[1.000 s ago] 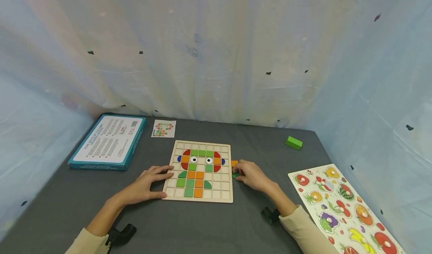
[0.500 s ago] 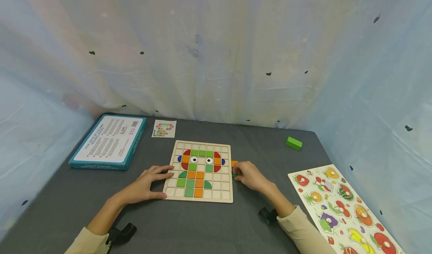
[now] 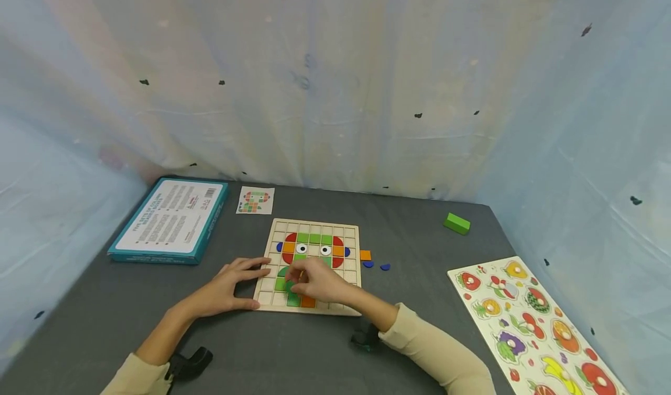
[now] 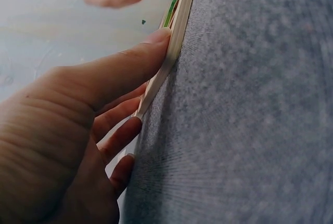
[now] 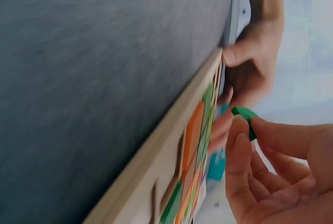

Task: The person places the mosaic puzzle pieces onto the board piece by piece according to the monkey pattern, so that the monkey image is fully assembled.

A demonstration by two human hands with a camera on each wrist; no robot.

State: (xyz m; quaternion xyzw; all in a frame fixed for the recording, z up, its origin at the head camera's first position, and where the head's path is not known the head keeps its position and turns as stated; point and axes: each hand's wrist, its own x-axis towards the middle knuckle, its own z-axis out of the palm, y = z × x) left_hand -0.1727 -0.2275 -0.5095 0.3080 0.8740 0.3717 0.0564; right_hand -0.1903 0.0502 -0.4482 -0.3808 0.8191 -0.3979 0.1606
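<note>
A wooden grid board (image 3: pixel 343 290) lies flat, with coloured tiles forming a figure with two googly eyes. My left hand (image 3: pixel 233 287) touches its left side and near-left corner, fingers extended and thumb apart. In the left wrist view the thumb (image 4: pixel 132 63) rests against the board's edge. Above the lower part of the figure, my right hand (image 3: pixel 322 281) pinches a small green piece with a curved edge (image 5: pixel 245 114) between thumb and fingertips. That hand hides some of the middle tiles in the head view.
An orange square tile (image 3: pixel 365 255) and two blue half-round pieces (image 3: pixel 385 267) lie right of the board. A pattern card (image 3: pixel 255 200) and teal box (image 3: pixel 165 217) are behind left. A green block (image 3: pixel 457 223) and fruit puzzle board (image 3: pixel 529 325) are at the right.
My right hand has picked up the green piece beside the board's right edge and moved left over the board, uncovering the blue pieces. My left hand stays in place.
</note>
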